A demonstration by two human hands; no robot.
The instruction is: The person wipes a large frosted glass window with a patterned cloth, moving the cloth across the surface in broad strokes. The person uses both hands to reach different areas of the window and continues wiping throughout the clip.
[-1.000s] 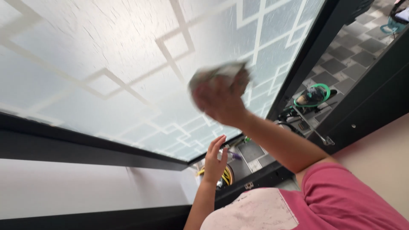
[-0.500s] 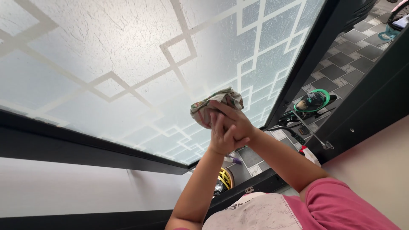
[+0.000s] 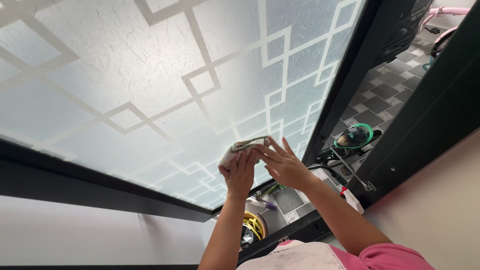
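Against the frosted glass panel, low near its black frame, a crumpled cloth pressed flat. Left hand clenched on the cloth from below. Right hand released, fingers spread, touching the cloth's edge. Beyond the frame, grey tiled floor.

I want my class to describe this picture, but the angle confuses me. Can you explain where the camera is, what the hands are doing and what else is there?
The camera sits on a person's head and looks down along their arms, so the scene appears tilted. In front is a frosted glass door with a pattern of pale squares, set in a black frame. The left hand presses a crumpled cloth against the glass; the right hand rests beside it with fingers spread, touching the cloth. Beyond the door lie a grey tiled floor and a green helmet.
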